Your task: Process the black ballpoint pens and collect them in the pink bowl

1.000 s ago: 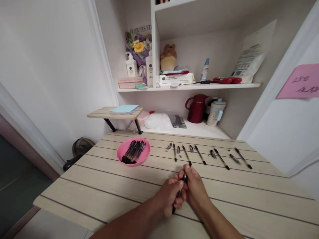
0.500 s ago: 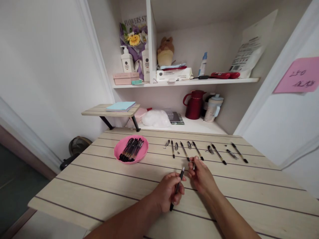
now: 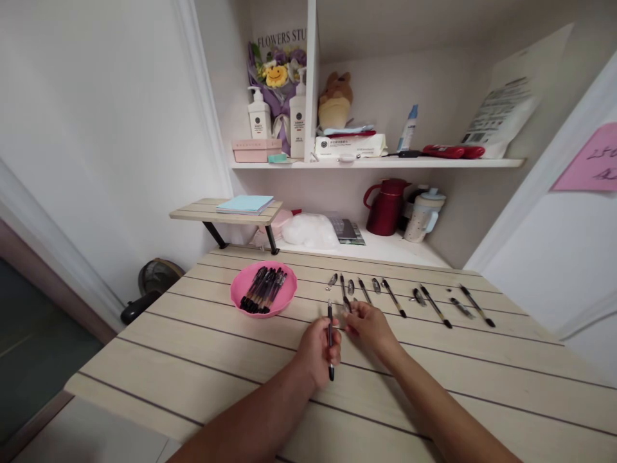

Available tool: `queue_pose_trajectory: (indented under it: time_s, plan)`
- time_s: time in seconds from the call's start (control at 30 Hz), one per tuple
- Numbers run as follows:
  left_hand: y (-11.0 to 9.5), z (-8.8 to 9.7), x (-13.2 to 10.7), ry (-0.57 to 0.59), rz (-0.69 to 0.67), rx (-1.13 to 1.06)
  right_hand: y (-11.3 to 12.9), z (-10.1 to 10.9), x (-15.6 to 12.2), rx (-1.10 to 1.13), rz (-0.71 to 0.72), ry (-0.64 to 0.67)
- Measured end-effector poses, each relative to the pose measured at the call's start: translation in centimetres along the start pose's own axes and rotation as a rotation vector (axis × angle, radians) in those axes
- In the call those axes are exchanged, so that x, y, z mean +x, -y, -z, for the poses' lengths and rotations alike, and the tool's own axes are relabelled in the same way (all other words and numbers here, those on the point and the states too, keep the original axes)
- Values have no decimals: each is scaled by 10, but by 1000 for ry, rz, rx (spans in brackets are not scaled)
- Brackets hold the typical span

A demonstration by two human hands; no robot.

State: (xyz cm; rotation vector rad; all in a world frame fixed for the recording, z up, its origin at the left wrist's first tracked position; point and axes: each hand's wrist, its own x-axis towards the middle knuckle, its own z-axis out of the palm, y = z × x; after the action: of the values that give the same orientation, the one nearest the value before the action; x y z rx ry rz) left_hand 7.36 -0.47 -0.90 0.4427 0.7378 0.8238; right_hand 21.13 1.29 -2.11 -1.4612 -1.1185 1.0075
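A wide stretch of bare table (image 3: 193, 360) is seen toward the near edge and the left corner, and more bare boards lie along the right edge. The far edge is bordered by a low white shelf, where a red jug (image 3: 385, 207) and a pale cup (image 3: 424, 215) stand. A pink bowl (image 3: 263, 298) filled with black pens is placed near the far left corner. A row of pen parts (image 3: 424, 301) is laid out along the far edge, from the middle to the right corner, each piece set apart from the next.

Near the middle of the table, a black pen (image 3: 330, 341) is held upright in the left hand (image 3: 318, 350), the grip clenched around its barrel with both ends showing. The right hand (image 3: 369, 325) is placed just beside it, toward the row; its fingers are pinched at a small dark piece (image 3: 348, 307) at the row's left end, though whether the piece is actually grasped cannot be told.
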Motion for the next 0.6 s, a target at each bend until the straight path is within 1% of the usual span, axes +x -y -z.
queue_pose_trajectory:
  time_s: [0.07, 0.13, 0.27, 0.4, 0.6]
  plan:
    - [-3, 1, 1, -26, -41, -21, 6, -7, 8, -280, 58, -14]
    - [-6, 2, 2, -60, -83, -28, 11, -16, 15, -473, 86, -19]
    - [-9, 3, 6, -121, -146, -40, 19, -34, 28, -620, 100, -18]
    - [-8, 4, 9, -168, -222, -28, 25, -49, 40, -769, 112, 0]
    - [-4, 6, 14, -200, -343, -4, 34, -63, 49, -949, 120, 54]
